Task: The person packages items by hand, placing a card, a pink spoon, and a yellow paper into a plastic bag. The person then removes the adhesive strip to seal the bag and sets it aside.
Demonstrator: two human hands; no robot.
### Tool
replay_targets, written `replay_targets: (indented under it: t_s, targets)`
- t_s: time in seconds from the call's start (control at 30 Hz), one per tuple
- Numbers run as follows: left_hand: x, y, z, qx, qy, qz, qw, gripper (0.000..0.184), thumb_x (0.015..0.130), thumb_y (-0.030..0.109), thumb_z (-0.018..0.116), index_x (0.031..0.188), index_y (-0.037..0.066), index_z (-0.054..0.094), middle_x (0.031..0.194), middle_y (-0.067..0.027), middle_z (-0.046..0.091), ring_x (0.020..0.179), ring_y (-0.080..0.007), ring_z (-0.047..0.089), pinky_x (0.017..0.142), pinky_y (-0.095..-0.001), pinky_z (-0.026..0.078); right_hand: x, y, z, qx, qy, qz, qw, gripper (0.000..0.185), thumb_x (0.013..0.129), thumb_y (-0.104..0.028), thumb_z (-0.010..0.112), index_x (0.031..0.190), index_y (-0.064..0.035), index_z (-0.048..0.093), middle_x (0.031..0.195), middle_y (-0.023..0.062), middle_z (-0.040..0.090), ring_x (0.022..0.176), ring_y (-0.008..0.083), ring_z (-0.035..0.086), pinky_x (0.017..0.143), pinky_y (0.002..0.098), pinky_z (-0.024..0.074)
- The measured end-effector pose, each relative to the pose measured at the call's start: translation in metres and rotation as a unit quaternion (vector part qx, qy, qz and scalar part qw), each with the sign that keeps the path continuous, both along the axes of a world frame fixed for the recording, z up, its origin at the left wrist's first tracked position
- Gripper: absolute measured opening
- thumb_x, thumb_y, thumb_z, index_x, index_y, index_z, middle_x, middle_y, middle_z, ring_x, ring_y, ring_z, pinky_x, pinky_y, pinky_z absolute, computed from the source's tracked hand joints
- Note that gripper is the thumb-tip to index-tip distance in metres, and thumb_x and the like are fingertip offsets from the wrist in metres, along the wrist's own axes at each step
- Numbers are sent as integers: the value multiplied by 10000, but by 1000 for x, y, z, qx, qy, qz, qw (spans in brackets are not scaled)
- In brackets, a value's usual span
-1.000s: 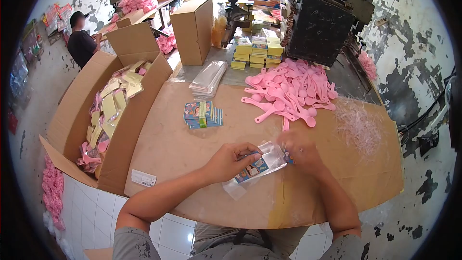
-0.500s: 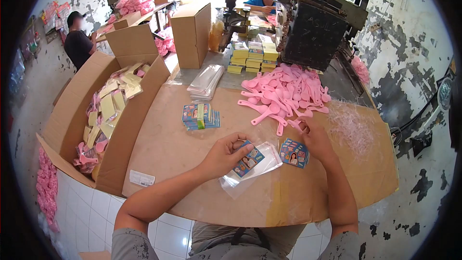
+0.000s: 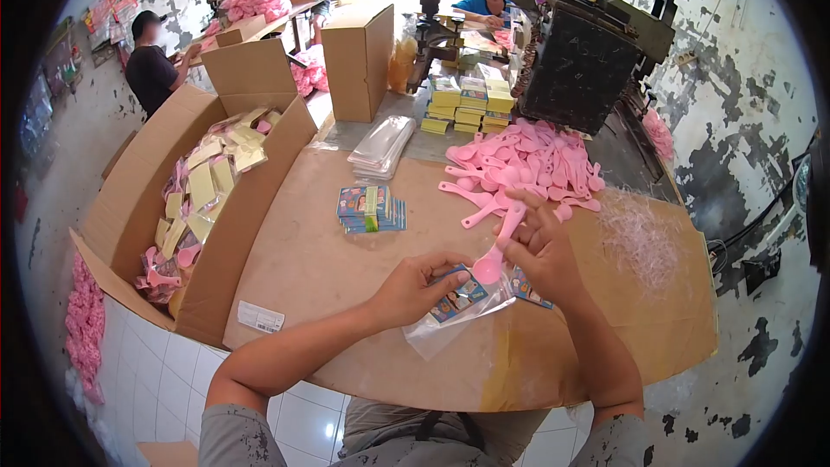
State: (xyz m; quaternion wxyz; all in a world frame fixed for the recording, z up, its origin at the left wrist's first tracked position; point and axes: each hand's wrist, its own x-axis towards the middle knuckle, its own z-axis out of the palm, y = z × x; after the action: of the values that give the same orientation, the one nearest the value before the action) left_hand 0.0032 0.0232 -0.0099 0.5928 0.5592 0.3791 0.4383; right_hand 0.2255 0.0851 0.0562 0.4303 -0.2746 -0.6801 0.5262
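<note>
My left hand [image 3: 421,292] is closed on a blue printed card [image 3: 463,297], thumb on top. A clear plastic bag [image 3: 432,337] lies under the card and around it; whether the card is inside cannot be made out. In my right hand [image 3: 545,251] is a pink measuring spoon [image 3: 489,268], pinched by its handle, bowl pointing down at the card's upper right corner. Partly hidden behind that hand is a small group of loose cards [image 3: 526,289]. Beyond it lies a heap of pink measuring spoons [image 3: 527,156].
A banded card stack [image 3: 370,207] and a pile of clear bags [image 3: 380,149] lie farther back. At left stands an open carton [image 3: 259,233] of packed pieces. Yellow-edged card stacks [image 3: 471,95], a black machine [image 3: 575,60] and plastic shreds [image 3: 644,238] are around. Other people sit or stand behind.
My right hand has taken a pink measuring spoon from the heap's near edge and brought it left and nearer, to the card. My left hand still holds the card over the bag.
</note>
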Motion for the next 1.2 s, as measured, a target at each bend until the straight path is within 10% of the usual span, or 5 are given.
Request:
replay_targets:
  t_s: [0.3, 0.53, 0.63, 1.2]
  targets:
    - [2, 0, 0, -16, -12, -3, 1000, 328, 1086, 235, 591, 1336, 30, 647, 1008, -5, 736, 776, -29, 640, 655, -206, 522, -4, -7, -35, 144, -64, 42, 987, 394, 1080, -189, 560, 1446, -47, 522, 1377, 103, 576, 1192, 193, 583, 1003, 360, 469]
    - [-1, -3, 8, -15, -27, -39, 999, 284, 1094, 255, 576, 1294, 83, 679, 952, 21, 719, 708, 9, 579, 607, -183, 455, 6, -2, -12, -11, 63, 97, 993, 309, 1029, -159, 575, 1305, -56, 669, 1415, 125, 597, 1324, 242, 529, 1096, 417, 420]
    - [-3, -6, 18, 0, -3, -71, 997, 282, 1093, 259, 577, 1294, 84, 672, 931, 32, 711, 725, 15, 578, 616, -184, 448, 7, -4, -1, 185, -78, 120, 972, 275, 946, -24, 626, 1200, -65, 722, 1349, 127, 638, 1291, 252, 562, 1099, 427, 425]
    - [-10, -3, 3, 12, -58, -153, 986, 303, 1103, 236, 554, 1322, 36, 616, 1061, 20, 683, 928, -28, 596, 790, -232, 494, -4, -19, 15, 235, -95, 126, 959, 161, 884, 14, 766, 1031, -53, 753, 1084, 95, 739, 1004, 232, 717, 876, 351, 555]
